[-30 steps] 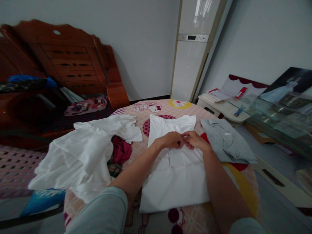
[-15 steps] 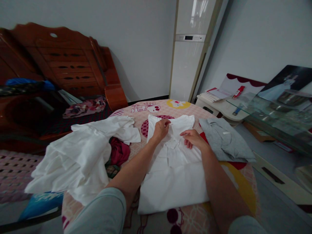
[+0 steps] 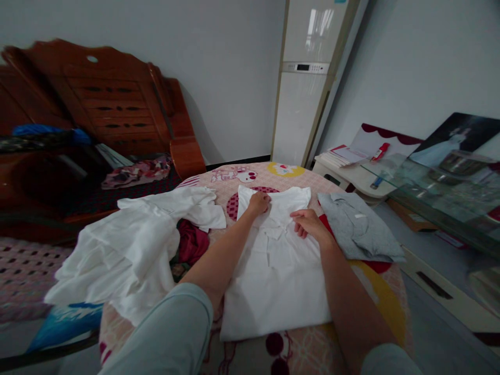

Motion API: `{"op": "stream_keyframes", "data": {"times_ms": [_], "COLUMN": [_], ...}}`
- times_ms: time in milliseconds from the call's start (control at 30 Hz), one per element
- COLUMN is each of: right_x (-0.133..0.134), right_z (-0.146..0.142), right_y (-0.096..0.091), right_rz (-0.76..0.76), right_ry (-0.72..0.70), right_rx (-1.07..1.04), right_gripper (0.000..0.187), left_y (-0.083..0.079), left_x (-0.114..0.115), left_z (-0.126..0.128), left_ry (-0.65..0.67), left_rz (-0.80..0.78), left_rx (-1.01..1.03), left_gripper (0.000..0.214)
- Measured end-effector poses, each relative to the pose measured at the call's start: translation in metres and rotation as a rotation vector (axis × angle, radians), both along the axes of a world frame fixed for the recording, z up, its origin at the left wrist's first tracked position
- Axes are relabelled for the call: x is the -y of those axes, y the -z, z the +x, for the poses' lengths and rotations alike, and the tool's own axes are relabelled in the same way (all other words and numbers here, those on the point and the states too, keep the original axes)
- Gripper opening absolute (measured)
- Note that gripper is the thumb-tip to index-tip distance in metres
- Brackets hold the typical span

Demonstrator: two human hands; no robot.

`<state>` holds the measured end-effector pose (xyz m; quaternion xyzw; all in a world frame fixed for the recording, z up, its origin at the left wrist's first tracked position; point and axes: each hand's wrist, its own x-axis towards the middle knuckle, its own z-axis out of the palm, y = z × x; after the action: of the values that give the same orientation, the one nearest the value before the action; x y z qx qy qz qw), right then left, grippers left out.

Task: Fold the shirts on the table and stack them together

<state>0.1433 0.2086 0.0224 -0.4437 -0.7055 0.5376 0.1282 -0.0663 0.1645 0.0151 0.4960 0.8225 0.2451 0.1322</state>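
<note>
A white shirt (image 3: pixel 281 291) with a collar and a front placket lies spread on the round table in front of me. My left hand (image 3: pixel 258 203) is closed on the shirt's cloth at its upper left part, fingertips pinched together. Over the upper right part is my right hand (image 3: pixel 309 225), its index finger stretched toward the placket and the other fingers loosely bent. It appears to touch the cloth without gripping it. A folded grey garment (image 3: pixel 357 224) lies to the right, and a loose heap of white clothes (image 3: pixel 125 245) to the left.
A dark red garment (image 3: pixel 192 242) peeks out beside the white heap. The patterned tablecloth (image 3: pixel 234 174) covers the table. A wooden bench (image 3: pixel 113 99) stands back left, a tall air conditioner (image 3: pixel 300 114) behind, and a glass shelf (image 3: pixel 433 192) at right.
My left hand has lowered onto the shirt, and its fingers have closed further. My right hand stays nearly in place. The view has tilted slightly upward.
</note>
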Motion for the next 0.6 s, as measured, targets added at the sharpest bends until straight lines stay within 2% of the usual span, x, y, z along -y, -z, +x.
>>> {"op": "stream_keyframes", "data": {"times_ms": [100, 267, 367, 467, 600], "right_x": [0.001, 0.002, 0.002, 0.002, 0.002], "right_z": [0.0, 0.0, -0.001, -0.001, 0.0], "right_y": [-0.001, -0.002, -0.002, -0.003, -0.002], "right_rz": [0.004, 0.022, 0.019, 0.013, 0.01], "right_ry": [-0.009, -0.017, -0.007, -0.003, -0.013], "right_rx": [0.0, -0.001, 0.012, 0.021, 0.008], "right_gripper": [0.03, 0.028, 0.028, 0.029, 0.03], "left_y": [-0.006, -0.009, -0.005, -0.001, 0.002], "left_x": [-0.007, -0.006, -0.003, -0.001, 0.001], "left_z": [0.006, 0.021, 0.028, 0.03, 0.022], "left_ry": [-0.016, -0.052, -0.069, -0.085, -0.061], "left_rz": [0.005, -0.027, 0.006, 0.084, 0.272], "left_rx": [-0.045, 0.013, 0.037, 0.052, 0.107], "left_gripper": [0.023, 0.038, 0.023, 0.017, 0.019]}}
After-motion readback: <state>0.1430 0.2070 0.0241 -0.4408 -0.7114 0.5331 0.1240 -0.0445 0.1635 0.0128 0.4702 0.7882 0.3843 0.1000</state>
